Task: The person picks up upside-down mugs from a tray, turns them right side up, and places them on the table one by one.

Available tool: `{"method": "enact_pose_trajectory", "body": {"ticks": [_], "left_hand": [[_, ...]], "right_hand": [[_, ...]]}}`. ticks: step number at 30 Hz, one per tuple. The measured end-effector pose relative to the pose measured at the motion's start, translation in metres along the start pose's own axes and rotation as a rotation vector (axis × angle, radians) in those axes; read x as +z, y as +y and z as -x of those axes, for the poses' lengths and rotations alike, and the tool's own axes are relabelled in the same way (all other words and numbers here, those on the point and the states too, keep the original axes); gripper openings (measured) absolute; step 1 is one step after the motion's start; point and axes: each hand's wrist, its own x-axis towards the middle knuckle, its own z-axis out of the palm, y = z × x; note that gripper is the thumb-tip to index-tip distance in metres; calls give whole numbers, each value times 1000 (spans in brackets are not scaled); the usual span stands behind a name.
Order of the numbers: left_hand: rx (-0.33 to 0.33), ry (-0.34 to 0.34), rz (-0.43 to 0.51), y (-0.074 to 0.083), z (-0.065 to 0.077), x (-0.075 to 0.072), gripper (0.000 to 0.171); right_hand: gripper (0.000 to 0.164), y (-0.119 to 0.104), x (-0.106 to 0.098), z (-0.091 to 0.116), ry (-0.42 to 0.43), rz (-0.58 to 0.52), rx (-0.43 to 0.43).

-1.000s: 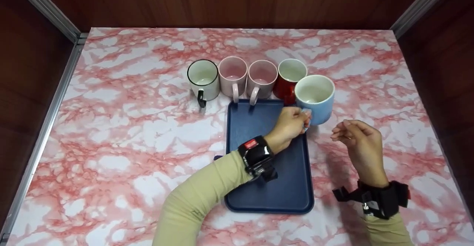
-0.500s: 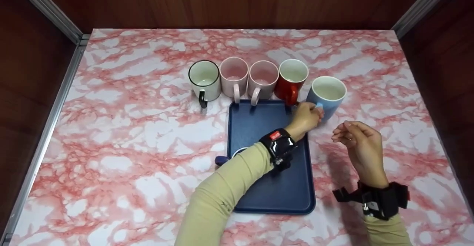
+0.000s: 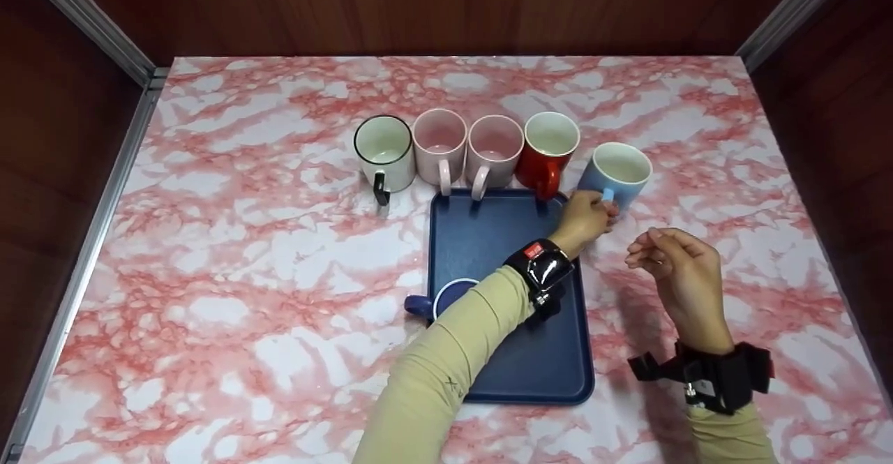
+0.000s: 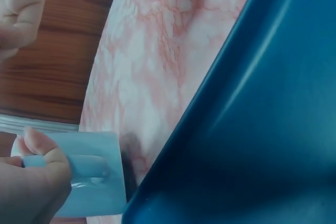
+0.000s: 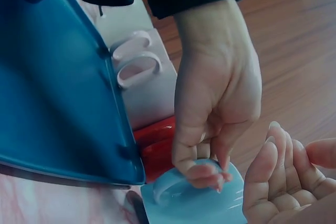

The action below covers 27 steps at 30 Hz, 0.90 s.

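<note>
My left hand (image 3: 587, 216) grips the handle of a light blue mug (image 3: 623, 171), fingers curled around it. The mug stands upright just right of the tray's far corner, its base close over the table or on it in the left wrist view. Left of it, with a small gap between, is a red mug (image 3: 551, 143) whose handle faces me. My right hand (image 3: 684, 279) hovers to the right of the tray, fingers loosely bent and holding nothing. Beneath my left forearm a dark blue mug (image 3: 453, 298) on the tray is partly hidden.
A dark blue tray (image 3: 523, 373) lies lengthwise in the middle of the marbled table (image 3: 244, 275). Beyond its far edge, a white mug with a black rim (image 3: 392, 167) and two pink mugs (image 3: 439, 139) line up beside the red one. Wooden panels (image 3: 446, 7) enclose the table.
My left hand has carried the light blue mug rightward, away from the red mug, whose handle now shows. More of the dark blue mug is uncovered. The right hand has stayed in place.
</note>
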Motion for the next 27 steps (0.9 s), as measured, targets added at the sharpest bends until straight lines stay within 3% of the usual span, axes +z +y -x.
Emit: {"method": "enact_pose_trajectory", "body": {"ticks": [4, 12, 16, 17, 18, 20, 22, 24, 25, 27], "left_hand": [[7, -13, 96, -4, -6, 0, 17], [18, -30, 184, -10, -18, -5, 18], [23, -37, 166, -37, -49, 3, 14], [23, -31, 159, -46, -60, 7, 13], [18, -4, 112, -45, -60, 8, 13], [27, 6, 99, -63, -79, 17, 15], [78, 0, 88, -79, -94, 23, 16], [79, -10, 96, -73, -88, 22, 20], [80, -42, 146, -75, -92, 23, 23], [42, -67, 197, -48, -65, 15, 32]], "right_hand": [[16, 1, -1, 0, -4, -7, 7], [14, 2, -1, -2, -59, -55, 11], [15, 2, -1, -3, -61, -43, 15], [16, 2, -1, -4, -60, -37, 17], [16, 2, -1, -4, -58, -33, 18], [16, 2, -1, -5, -43, -15, 18], [16, 2, -2, -5, -44, -20, 22], [16, 1, -3, -4, -59, -41, 29], [16, 0, -3, -4, -69, -52, 33], [16, 0, -3, -5, -70, -52, 41]]}}
